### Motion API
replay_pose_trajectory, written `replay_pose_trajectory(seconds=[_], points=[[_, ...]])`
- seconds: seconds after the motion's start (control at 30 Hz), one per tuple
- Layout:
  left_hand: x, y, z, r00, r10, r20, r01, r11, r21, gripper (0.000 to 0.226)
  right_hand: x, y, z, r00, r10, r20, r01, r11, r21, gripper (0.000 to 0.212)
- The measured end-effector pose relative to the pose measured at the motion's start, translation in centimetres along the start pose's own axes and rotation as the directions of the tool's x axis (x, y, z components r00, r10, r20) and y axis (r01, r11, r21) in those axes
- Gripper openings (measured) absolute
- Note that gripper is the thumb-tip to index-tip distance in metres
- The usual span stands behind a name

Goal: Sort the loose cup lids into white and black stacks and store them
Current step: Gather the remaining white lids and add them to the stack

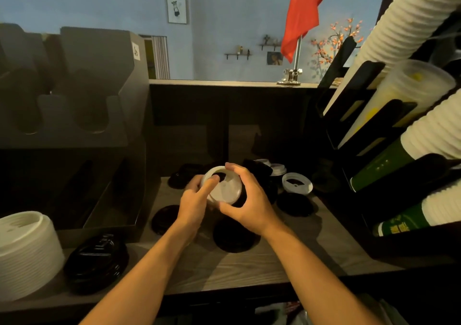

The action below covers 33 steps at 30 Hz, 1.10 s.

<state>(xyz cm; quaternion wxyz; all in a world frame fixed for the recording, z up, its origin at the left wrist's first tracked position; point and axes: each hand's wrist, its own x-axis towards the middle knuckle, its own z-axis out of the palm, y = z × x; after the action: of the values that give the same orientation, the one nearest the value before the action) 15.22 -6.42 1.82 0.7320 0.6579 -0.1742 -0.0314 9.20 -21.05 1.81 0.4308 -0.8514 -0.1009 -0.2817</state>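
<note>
Both of my hands hold a small stack of white lids [224, 187] above the middle of the wooden counter [311, 250]. My left hand [194, 200] grips its left side with fingers laid over the top. My right hand [247, 200] curls round its right rim. Loose black lids lie on the counter below, one [235, 235] under my wrists, one [166, 218] to the left, one [294, 205] to the right. A loose white lid [297, 183] and another white lid [277, 169] lie behind on the right. At the front left stand a tall white lid stack [25, 252] and a black lid stack [97, 262].
A dark organiser [82, 115] with slots and a tray fills the left side. On the right a black rack [361, 130] holds slanted sleeves of white and green paper cups [409, 33]. A raised ledge with a red flag [303, 13] runs behind.
</note>
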Motion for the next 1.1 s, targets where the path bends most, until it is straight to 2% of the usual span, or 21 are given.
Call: replay_pose_trajectory(seconds=[0.1, 0.17, 0.3, 0.37, 0.43, 0.5, 0.57, 0.63, 0.7, 0.77, 0.83, 0.9, 1.03, 1.1], points=[[-0.2, 0.0, 0.0, 0.998, -0.036, 0.047, 0.04, 0.995, -0.093, 0.041, 0.2, -0.2, 0.2, 0.989, 0.142, -0.041, -0.132, 0.973, 0.19, 0.051], [-0.3, 0.1, 0.1, 0.994, -0.043, 0.099, 0.054, 0.992, -0.114, 0.048, 0.2, -0.1, 0.0, 0.981, 0.18, -0.069, -0.164, 0.967, 0.195, 0.039], [-0.4, 0.1, 0.6, 0.994, -0.028, 0.105, 0.039, 0.994, -0.101, 0.053, 0.2, 0.1, -0.3, 0.982, 0.177, -0.071, -0.162, 0.971, 0.174, 0.038], [-0.3, 0.3, 1.2, 0.998, -0.024, 0.059, 0.03, 0.993, -0.112, 0.043, 0.7, 0.5, -1.2, 0.964, 0.162, -0.209, -0.143, 0.984, 0.103, 0.035], [0.2, 0.6, 2.1, 1.0, -0.009, 0.015, 0.01, 0.997, -0.082, 0.035, 1.8, 1.3, -3.2, 0.905, 0.112, -0.411, -0.148, 0.987, -0.058, 0.026], [1.3, 1.1, 3.2, 0.999, 0.019, 0.043, -0.019, 1.0, 0.002, 0.033, 3.0, 2.6, -5.9, 0.872, 0.101, -0.478, -0.26, 0.924, -0.279, 0.02], [2.7, 1.7, 4.6, 0.996, 0.027, 0.084, -0.032, 0.997, 0.063, 0.032, 3.5, 4.2, -7.8, 0.878, 0.197, -0.436, -0.419, 0.757, -0.502, 0.027], [4.2, 1.9, 6.2, 0.995, 0.042, 0.088, -0.052, 0.992, 0.117, 0.031, 3.5, 5.9, -8.4, 0.86, 0.331, -0.389, -0.511, 0.567, -0.646, 0.041], [5.5, 1.3, 7.7, 0.996, 0.05, 0.068, -0.062, 0.983, 0.174, 0.031, 3.2, 7.3, -8.0, 0.826, 0.442, -0.35, -0.542, 0.453, -0.708, 0.05], [6.5, 0.1, 8.6, 0.998, 0.043, 0.041, -0.05, 0.976, 0.214, 0.031, 3.0, 8.2, -7.8, 0.812, 0.49, -0.317, -0.526, 0.379, -0.761, 0.046], [6.9, -0.8, 8.9, 1.0, 0.028, 0.007, -0.029, 0.983, 0.183, 0.029, 3.0, 8.5, -8.0, 0.813, 0.491, -0.311, -0.513, 0.355, -0.781, 0.037], [7.1, -1.0, 8.8, 1.0, 0.021, -0.02, -0.018, 0.987, 0.162, 0.027, 3.1, 8.2, -8.1, 0.813, 0.502, -0.295, -0.512, 0.375, -0.773, 0.029], [6.7, -0.9, 8.3, 0.998, 0.055, -0.028, -0.049, 0.985, 0.164, 0.031, 3.1, 7.0, -7.9, 0.815, 0.494, -0.303, -0.518, 0.384, -0.765, 0.023], [6.4, -0.8, 8.2, 0.998, 0.052, -0.039, -0.045, 0.985, 0.165, 0.032, 2.9, 6.5, -7.9, 0.822, 0.467, -0.324, -0.536, 0.445, -0.717, 0.025]])
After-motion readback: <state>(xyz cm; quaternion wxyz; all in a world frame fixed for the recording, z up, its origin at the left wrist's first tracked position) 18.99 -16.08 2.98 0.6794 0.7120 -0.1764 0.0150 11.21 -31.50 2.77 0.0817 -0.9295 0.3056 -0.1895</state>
